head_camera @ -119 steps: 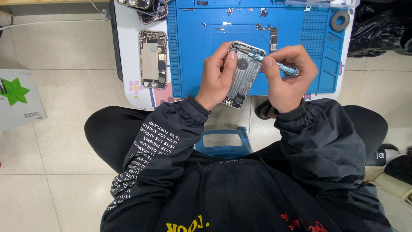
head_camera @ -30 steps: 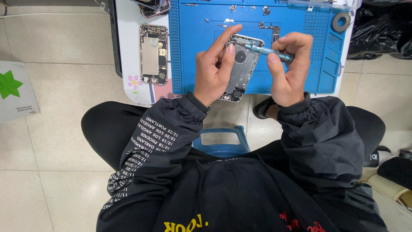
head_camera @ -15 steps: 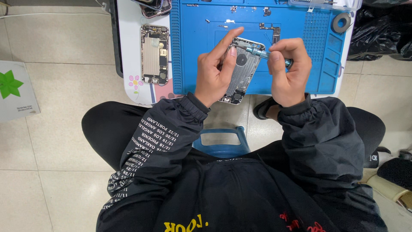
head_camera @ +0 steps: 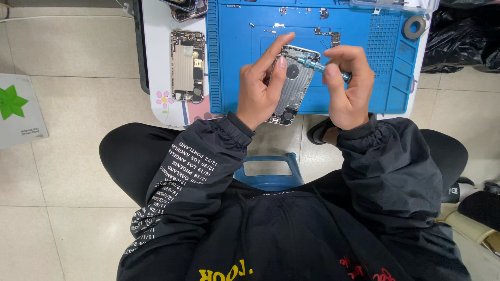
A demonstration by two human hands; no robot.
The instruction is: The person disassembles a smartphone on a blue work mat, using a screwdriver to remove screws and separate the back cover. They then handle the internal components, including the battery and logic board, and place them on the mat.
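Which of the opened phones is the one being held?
The phone over the blue mat, gripped by the left hand while the right hand puts a screwdriver to it. The other phone lies untouched on the white table.

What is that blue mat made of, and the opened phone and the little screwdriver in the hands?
The blue mat looks like soft rubber or silicone: matte, with moulded ridges and small trays. The opened phone in the left hand looks like a metal shell, silvery grey with a dull shine. The screwdriver in the right hand seems metal, with a bluish ribbed handle.
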